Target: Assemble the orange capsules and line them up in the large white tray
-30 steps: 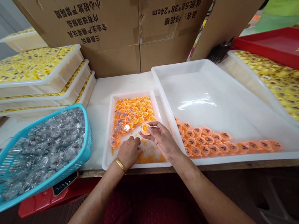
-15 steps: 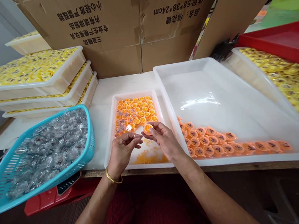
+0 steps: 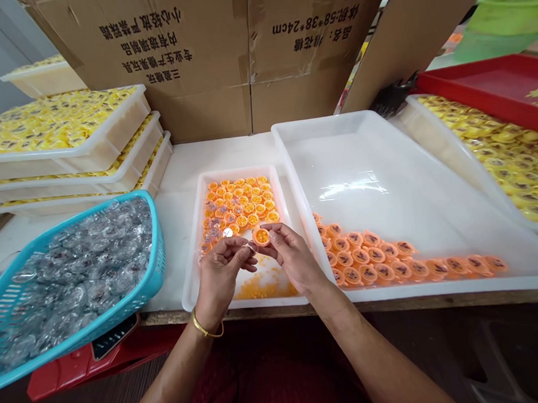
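Note:
My right hand [image 3: 295, 258] pinches a small orange cup [image 3: 261, 236] with yellow candy pieces inside, its open face turned up toward me. Just left of it, my left hand [image 3: 223, 277] is closed at the fingertips on a clear plastic lid [image 3: 252, 247], which comes close to the cup's rim; whether they touch I cannot tell. Both hands are above a small white tray [image 3: 192, 274]. Rows of filled orange cups [image 3: 251, 207] stand in it, some under clear lids, and loose yellow candy bits [image 3: 266, 286] lie at its near end.
A blue basket [image 3: 157, 258] of clear lids stands at left, before stacked white trays [image 3: 123, 156] of yellow pieces. At right, a large white tray [image 3: 339, 153] holds lidded orange cups [image 3: 384, 272]. Cardboard [image 3: 216, 110] stands behind; a red tray [image 3: 477, 79] is far right.
The cup in my right hand has tipped to face me more. The clear lid in my left fingers now shows beside it. The whole view has shifted slightly.

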`<state>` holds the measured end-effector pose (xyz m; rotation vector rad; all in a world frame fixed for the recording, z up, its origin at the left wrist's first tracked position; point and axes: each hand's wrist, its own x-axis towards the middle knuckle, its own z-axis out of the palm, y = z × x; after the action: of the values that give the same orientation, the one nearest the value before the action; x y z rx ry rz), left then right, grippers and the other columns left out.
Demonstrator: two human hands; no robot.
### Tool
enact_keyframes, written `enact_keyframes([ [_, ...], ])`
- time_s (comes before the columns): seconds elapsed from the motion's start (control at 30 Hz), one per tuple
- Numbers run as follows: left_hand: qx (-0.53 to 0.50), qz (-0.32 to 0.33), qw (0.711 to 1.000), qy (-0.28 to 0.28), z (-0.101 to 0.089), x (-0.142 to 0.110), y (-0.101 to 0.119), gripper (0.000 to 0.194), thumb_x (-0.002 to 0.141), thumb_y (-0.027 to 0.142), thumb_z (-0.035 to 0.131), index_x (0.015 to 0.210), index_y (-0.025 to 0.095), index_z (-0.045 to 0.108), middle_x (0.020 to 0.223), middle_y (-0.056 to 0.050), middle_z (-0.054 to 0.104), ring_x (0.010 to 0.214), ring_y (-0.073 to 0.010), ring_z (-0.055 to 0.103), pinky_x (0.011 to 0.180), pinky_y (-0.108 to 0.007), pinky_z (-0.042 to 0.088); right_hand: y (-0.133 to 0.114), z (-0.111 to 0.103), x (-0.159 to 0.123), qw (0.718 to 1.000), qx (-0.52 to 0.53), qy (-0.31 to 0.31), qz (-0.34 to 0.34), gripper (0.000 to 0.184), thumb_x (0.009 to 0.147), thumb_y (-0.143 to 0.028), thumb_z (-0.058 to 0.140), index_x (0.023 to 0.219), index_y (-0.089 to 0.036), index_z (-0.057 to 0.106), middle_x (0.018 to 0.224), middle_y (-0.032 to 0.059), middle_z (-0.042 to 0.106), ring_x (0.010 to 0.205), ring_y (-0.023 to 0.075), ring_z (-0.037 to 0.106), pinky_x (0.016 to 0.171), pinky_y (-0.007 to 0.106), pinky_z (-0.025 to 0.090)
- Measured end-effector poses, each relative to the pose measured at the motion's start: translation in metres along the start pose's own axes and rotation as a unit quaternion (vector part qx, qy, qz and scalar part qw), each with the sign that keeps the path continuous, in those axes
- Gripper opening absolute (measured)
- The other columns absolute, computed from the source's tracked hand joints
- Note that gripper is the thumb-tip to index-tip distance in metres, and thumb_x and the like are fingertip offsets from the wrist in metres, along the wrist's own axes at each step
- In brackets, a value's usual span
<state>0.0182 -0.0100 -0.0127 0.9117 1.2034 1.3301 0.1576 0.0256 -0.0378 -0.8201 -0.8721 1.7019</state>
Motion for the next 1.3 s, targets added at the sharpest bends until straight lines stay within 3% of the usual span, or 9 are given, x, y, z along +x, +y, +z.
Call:
enact_keyframes([
  [0.17, -0.087, -0.036, 0.995, 0.029, 0.020, 0.006, -0.010, 0.022, 0.071, 0.025, 0.072, 0.086, 0.012, 0.062, 0.074, -0.001, 0.065, 0.062, -0.0124, 0.066, 0.059, -0.025, 0.055, 0.002, -0.002, 0.001, 1.000, -0.010, 0.026, -0.005, 0.022, 0.080, -0.040, 0.064, 0.093, -0.022, 0.061, 0.086, -0.0006, 0.063, 0.078, 0.0132, 0.064, 0.080, 0.033, 0.053],
  [0.33, -0.055, -0.013, 0.997, 0.046, 0.033, 0.012, -0.016, 0.029, 0.072, 0.027, 0.071, 0.094, 0.013, 0.059, 0.068, 0.002, 0.061, 0.054, -0.0126, 0.065, 0.054, -0.026, 0.055, 0.005, -0.003, 0.003, 0.999, -0.010, 0.041, 0.002, 0.024, 0.078, -0.042, 0.065, 0.093, -0.023, 0.060, 0.082, -0.0013, 0.062, 0.074, 0.0127, 0.062, 0.074, 0.031, 0.054],
  [0.5, -0.005, 0.007, 0.999, 0.044, 0.029, 0.020, -0.018, 0.033, 0.069, 0.030, 0.073, 0.093, 0.015, 0.056, 0.066, 0.006, 0.057, 0.050, -0.0115, 0.064, 0.050, -0.023, 0.055, 0.004, -0.001, 0.001, 0.999, -0.017, 0.029, -0.019, 0.026, 0.080, -0.047, 0.061, 0.085, -0.022, 0.057, 0.091, 0.0003, 0.063, 0.079, 0.0144, 0.063, 0.074, 0.032, 0.054],
  [0.77, 0.007, -0.001, 1.000, 0.025, 0.025, 0.023, -0.016, 0.029, 0.068, 0.034, 0.075, 0.079, 0.014, 0.056, 0.063, 0.002, 0.062, 0.056, -0.0159, 0.067, 0.054, -0.028, 0.057, 0.003, -0.003, 0.001, 0.996, -0.073, 0.042, -0.023, 0.029, 0.072, -0.036, 0.073, 0.093, -0.023, 0.059, 0.097, 0.0006, 0.063, 0.085, 0.0142, 0.061, 0.078, 0.031, 0.051],
  [0.97, -0.026, -0.008, 0.999, 0.026, 0.025, 0.022, -0.016, 0.028, 0.067, 0.033, 0.075, 0.077, 0.014, 0.057, 0.064, 0.001, 0.064, 0.058, -0.0155, 0.067, 0.058, -0.029, 0.058, 0.001, -0.003, 0.001, 0.994, -0.089, 0.053, -0.033, 0.026, 0.070, -0.033, 0.073, 0.089, -0.023, 0.059, 0.087, -0.0017, 0.061, 0.080, 0.0126, 0.058, 0.072, 0.027, 0.049],
  [1.3, 0.062, 0.011, 0.998, 0.009, 0.025, 0.022, -0.016, 0.025, 0.072, 0.037, 0.070, 0.077, 0.016, 0.056, 0.061, 0.003, 0.058, 0.053, -0.0117, 0.059, 0.050, -0.025, 0.050, 0.003, -0.006, 0.002, 0.996, -0.055, 0.042, -0.055, 0.018, 0.072, -0.029, 0.071, 0.082, -0.022, 0.059, 0.081, -0.0018, 0.063, 0.076, 0.0126, 0.059, 0.077, 0.031, 0.050],
])
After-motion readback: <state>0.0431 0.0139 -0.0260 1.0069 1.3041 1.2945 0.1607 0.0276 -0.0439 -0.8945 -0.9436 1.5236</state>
